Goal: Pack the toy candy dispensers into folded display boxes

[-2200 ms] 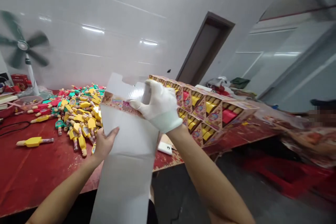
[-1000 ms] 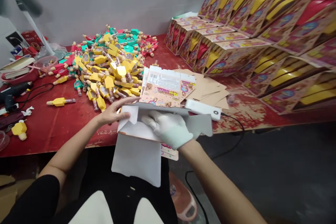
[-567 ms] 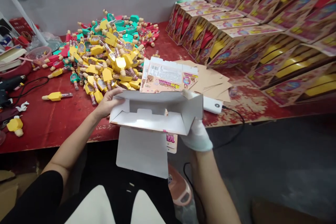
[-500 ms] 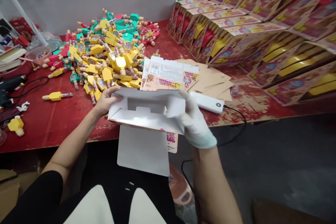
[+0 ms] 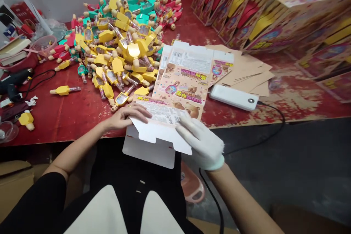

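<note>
Between my hands is a printed cardboard box (image 5: 161, 116), partly folded, at the table's front edge. Its printed panel faces up, and a white notched flap (image 5: 148, 131) sticks out towards me. A larger white flap hangs below that. My left hand (image 5: 128, 115), bare, grips the box's left end with its fingers laid over the top panel; its thumb is hidden. On the right end, my right hand (image 5: 204, 140), in a white glove, holds the box with its fingers over the printed panel. Flat printed box blanks (image 5: 179, 84) lie just behind.
A heap of yellow, green and red toy-like pieces (image 5: 117, 44) covers the back left. Filled display boxes (image 5: 263, 14) are stacked at right. A white power bank (image 5: 234, 98) with a black cable lies beside brown card sheets (image 5: 249, 69). A glue gun (image 5: 13, 84) sits far left.
The box's open inside faced me before; now the printed panel has come over on top, with its notched flap towards me. Both hands have shifted onto that panel. The view has turned slightly.
</note>
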Demonstrator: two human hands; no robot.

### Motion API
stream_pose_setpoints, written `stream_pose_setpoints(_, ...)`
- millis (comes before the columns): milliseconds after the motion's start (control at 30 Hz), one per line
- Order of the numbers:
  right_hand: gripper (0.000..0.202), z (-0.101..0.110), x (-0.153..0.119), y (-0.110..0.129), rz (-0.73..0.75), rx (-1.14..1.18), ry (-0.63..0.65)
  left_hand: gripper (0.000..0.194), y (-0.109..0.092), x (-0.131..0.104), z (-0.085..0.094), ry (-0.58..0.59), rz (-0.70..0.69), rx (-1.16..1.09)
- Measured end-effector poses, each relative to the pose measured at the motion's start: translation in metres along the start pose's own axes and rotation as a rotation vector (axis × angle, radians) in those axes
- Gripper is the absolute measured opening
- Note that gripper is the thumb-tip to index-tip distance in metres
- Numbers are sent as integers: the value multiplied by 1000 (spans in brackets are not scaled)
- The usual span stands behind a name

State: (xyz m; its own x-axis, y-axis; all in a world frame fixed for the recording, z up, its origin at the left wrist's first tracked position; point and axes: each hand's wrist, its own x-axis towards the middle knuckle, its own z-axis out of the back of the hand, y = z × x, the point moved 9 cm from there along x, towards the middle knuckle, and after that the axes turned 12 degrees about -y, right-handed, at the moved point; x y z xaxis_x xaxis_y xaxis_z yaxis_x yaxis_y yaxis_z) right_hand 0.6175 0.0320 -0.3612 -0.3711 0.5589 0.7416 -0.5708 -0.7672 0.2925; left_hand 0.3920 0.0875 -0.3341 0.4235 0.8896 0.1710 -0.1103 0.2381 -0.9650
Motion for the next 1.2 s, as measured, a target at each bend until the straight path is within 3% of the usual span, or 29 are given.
stream_pose_setpoints(67, 37, -7, -7, -1, 28, -126, 29, 46, 2, -14, -12, 217, 57, 48)
stream_pose_setpoints(100, 36, -11, -10, -1, 35, -183, 34, 59, 5, -18, -12, 224, 76, 111)
stream_pose_setpoints(167, 38, -16, -11, 0, 22, -279, 30, 79, 12, -22, -9, 122, 66, 308)
stream_pose_setpoints(233, 42, -18, -10, 0, -24, -326, 71, 87, 21, -27, -12, 43, 6, 486)
stream_pose_setpoints(367, 59, -23, -4, 2, -65, -169, 325, 63, 38, -36, -27, 43, -123, 609)
stream_pose_setpoints(433, 63, -22, 1, 1, -76, -67, 372, 56, 43, -39, -27, 21, -163, 646)
stream_pose_setpoints(600, 35, -32, 6, -24, -212, -213, 210, 47, 43, -44, -24, -101, -274, 659)
stream_pose_setpoints(700, 31, -38, 0, -31, -245, -277, 137, 47, 43, -51, -25, -195, -328, 583)
stream_pose_setpoints(767, 42, -37, -4, -36, -271, -225, 109, 71, 49, -60, -21, -324, -280, 520)
stream_pose_setpoints(867, 67, -34, -13, -51, -399, -74, 87, 127, 72, -83, -13, -602, -47, 385)
stream_pose_setpoints(967, 69, -27, -19, -59, -555, 21, 44, 127, 90, -100, -21, -690, 202, 224)
stream_pose_setpoints(1067, 66, -1, -10, -48, -649, -5, -69, 122, 68, -97, -25, -723, 275, 87)
stream_pose_setpoints(1200, 66, 59, 21, -8, -655, -50, -202, 105, -13, -83, -26, -745, 158, 20)
